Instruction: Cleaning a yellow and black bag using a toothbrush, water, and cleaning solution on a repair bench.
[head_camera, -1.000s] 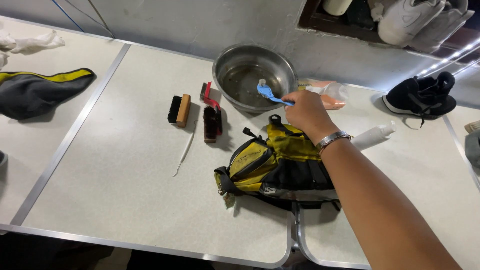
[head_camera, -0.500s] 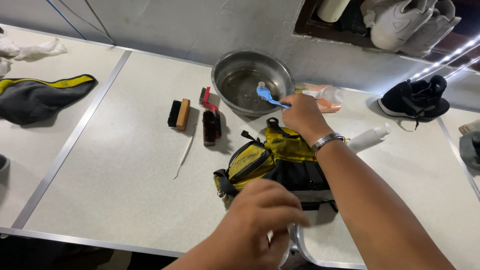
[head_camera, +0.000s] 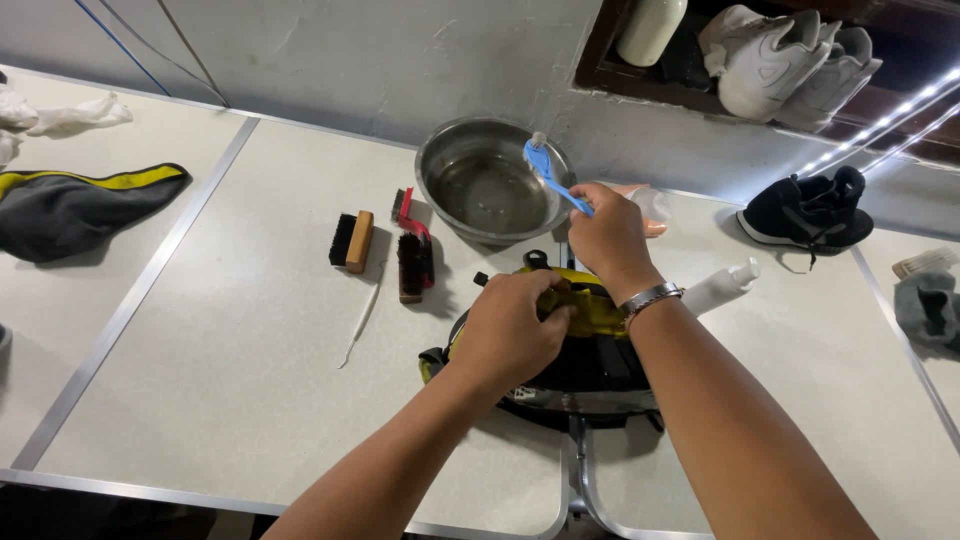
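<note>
Right hand (head_camera: 608, 235): fingers closed around the handle of a blue toothbrush (head_camera: 551, 173), bristle head raised toward 11 o'clock over the rim of the metal bowl (head_camera: 440, 160). The wrist carries a metal bracelet (head_camera: 650, 297); the forearm runs down to 5 o'clock and leaves the frame at the bottom edge.

Left hand (head_camera: 512, 325): fingers curled shut on the yellow upper of the yellow-and-black shoe (head_camera: 590, 355), knuckles up, pinning it to the white table (head_camera: 230, 350). The forearm extends to 7 o'clock and is cut off at the lower edge.

The shoe lies at table centre, just at 6 o'clock of the bowl, astride the seam between two table panels. Both hands cover most of its upper; its shape and fastening cannot be made out.

At 9 o'clock of the shoe: a dark brush with a red handle (head_camera: 410, 255), a wooden brush (head_camera: 351, 241) and a thin white pick (head_camera: 360, 318). At 3 o'clock, a white bottle (head_camera: 722, 285), partly hidden behind the right wrist. A pale object beyond the right hand is largely concealed and cannot be identified.
</note>
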